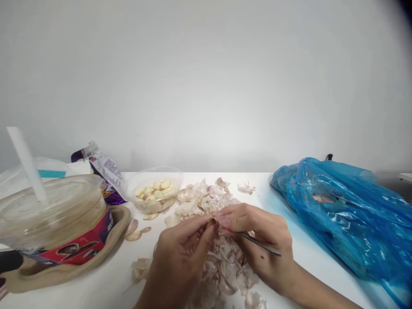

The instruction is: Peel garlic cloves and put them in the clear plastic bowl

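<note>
Above a heap of papery garlic skins (222, 262), my two hands meet fingertip to fingertip. My left hand (185, 253) is closed in a pinch around a garlic clove (210, 222), of which only a small brownish part shows. Gripped in my right hand (262, 236) is a thin metal utensil (262, 245); its handle sticks out toward the lower right, and its working end is hidden by the fingers. Behind my left hand stands a clear plastic bowl (130, 193) with several peeled garlic cloves (157, 191) in it.
Left, a large lidded drink cup (77, 249) with a white straw (27, 165) sits in a cardboard carrier (120, 219). Loose cloves (133, 235) lie beside it. A purple snack packet (111, 189) is behind. A blue plastic bag (347, 219) covers the right side, before a wall.
</note>
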`<state>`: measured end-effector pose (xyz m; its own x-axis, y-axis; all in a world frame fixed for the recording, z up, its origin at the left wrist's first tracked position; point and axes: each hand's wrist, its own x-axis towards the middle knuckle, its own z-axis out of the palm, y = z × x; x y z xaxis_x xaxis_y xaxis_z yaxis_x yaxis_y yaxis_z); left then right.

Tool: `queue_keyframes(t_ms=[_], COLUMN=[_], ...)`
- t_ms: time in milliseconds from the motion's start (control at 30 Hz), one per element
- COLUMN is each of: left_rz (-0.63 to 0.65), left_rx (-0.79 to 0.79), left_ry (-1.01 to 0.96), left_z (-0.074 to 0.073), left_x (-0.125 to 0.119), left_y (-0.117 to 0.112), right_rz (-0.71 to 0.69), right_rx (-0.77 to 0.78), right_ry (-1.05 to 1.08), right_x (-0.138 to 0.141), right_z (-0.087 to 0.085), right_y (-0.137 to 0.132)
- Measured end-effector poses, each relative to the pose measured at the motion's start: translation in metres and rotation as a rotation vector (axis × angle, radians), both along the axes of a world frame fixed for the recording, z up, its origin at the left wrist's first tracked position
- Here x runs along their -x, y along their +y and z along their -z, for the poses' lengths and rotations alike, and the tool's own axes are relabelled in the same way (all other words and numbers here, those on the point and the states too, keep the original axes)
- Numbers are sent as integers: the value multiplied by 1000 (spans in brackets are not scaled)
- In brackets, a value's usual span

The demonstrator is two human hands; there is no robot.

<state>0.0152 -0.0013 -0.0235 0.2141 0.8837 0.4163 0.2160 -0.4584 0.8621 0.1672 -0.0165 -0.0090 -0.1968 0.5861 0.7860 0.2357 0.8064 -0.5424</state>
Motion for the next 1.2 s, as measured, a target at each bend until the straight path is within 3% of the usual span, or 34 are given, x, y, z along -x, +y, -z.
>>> queue_keyframes(t_ms=[233, 333, 467, 567, 767, 1000, 1200], left_rz=[-10, 53, 214, 239, 213, 212, 62], left_rx=[76, 108, 327, 456, 597, 638, 608], left_ry=[-35, -89, -251, -327, -383, -464, -551], left_z=[-1, 1, -1, -6, -12, -15, -12], left_x=[2, 2, 1, 0, -1, 3, 7], left_y=[-2, -2, 0, 3, 5, 8, 13], right_rz=[-15, 2, 29, 55, 43, 3, 22], right_rx=[9, 16, 8, 10, 15, 36, 53], right_ry=[2, -4, 15, 47, 77, 59, 58], right_x=[1, 0, -2, -2, -2, -2, -1], right_z=[0, 0, 0, 0, -1, -1, 2], right_y=[-2, -2, 0, 1, 2, 2, 2])
